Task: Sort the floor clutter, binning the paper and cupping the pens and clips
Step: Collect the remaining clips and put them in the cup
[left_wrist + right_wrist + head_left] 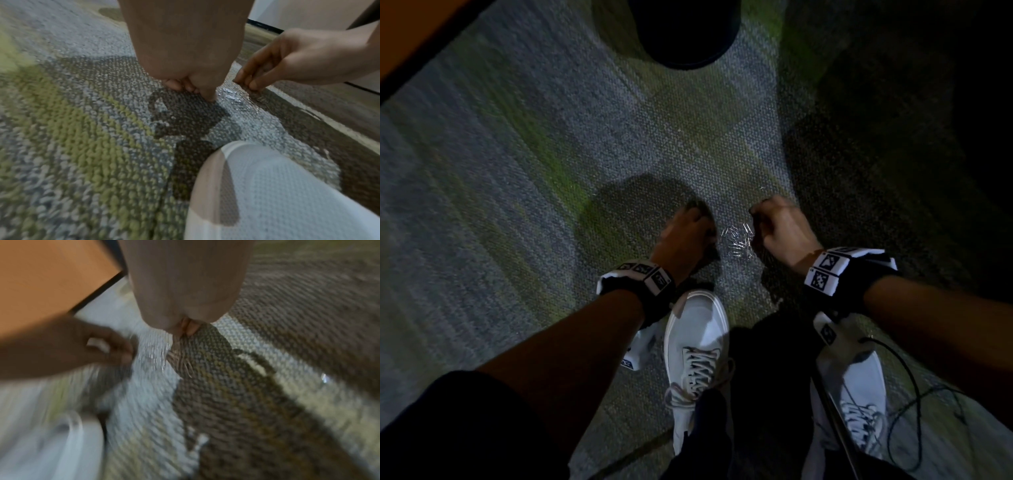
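A small heap of silver paper clips (738, 240) lies on the patterned carpet between my two hands. My left hand (705, 233) is at the heap's left edge with its fingers curled; in the left wrist view one fingertip (210, 97) presses the carpet beside the clips (234, 97), and nothing shows in that hand. My right hand (755, 222) is at the heap's right edge. In the right wrist view its thumb and fingertips (187, 330) pinch together over a few thin clips (183, 363). The view is blurred.
A dark round container (685, 34) stands on the carpet farther ahead. My two white shoes (698, 342) (859, 394) are just behind the hands, with a black cable (904, 394) by the right one. An orange panel (414, 34) edges the far left. A stray clip (762, 188) glints beyond my right hand.
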The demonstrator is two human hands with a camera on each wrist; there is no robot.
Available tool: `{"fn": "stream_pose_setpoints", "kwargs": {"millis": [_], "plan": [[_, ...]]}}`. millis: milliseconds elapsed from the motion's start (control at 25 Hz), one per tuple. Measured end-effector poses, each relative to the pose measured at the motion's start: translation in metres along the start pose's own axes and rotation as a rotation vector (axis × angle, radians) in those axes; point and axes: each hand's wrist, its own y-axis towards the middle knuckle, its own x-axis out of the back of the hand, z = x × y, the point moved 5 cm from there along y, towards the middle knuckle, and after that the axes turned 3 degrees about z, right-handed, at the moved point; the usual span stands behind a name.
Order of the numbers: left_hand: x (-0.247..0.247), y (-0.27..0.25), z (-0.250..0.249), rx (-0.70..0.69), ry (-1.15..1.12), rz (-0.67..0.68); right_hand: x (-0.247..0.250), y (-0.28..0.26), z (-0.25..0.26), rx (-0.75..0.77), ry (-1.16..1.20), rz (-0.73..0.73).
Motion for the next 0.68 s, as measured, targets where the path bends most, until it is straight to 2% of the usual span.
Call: {"fn": "stream_pose_setpoints", "kwargs": {"millis": [120, 200, 240, 320, 400, 480, 560, 680], "plan": [[-0.012, 0.004, -0.001, -0.027, 0.170, 0.158, -0.010, -0.005, 0.008, 0.109, -0.043, 0.081], [-0.013, 0.007, -0.004, -0.028, 0.160, 0.207, -0.013, -0.008, 0.014, 0.193, -0.025, 0.122], [-0.010, 0.007, -0.010, -0.048, 0.116, 0.193, -0.011, -0.008, 0.012, 0.183, 0.001, 0.115], [-0.002, 0.008, -0.018, -0.064, -0.038, 0.095, -0.003, -0.007, 0.000, 0.066, 0.081, 0.032], [0.008, 0.009, -0.016, 0.012, -0.262, -0.036, 0.002, -0.014, -0.013, -0.018, 0.090, -0.020], [0.012, 0.005, -0.013, 0.057, -0.328, -0.152, 0.000, -0.023, -0.016, 0.000, 0.024, 0.024], [0.005, 0.002, -0.016, 0.007, -0.235, -0.139, -0.012, -0.028, -0.007, 0.073, -0.040, 0.089], [-0.016, 0.001, -0.027, -0.070, -0.153, 0.019, -0.024, -0.023, 0.014, 0.194, -0.038, 0.141]]}}
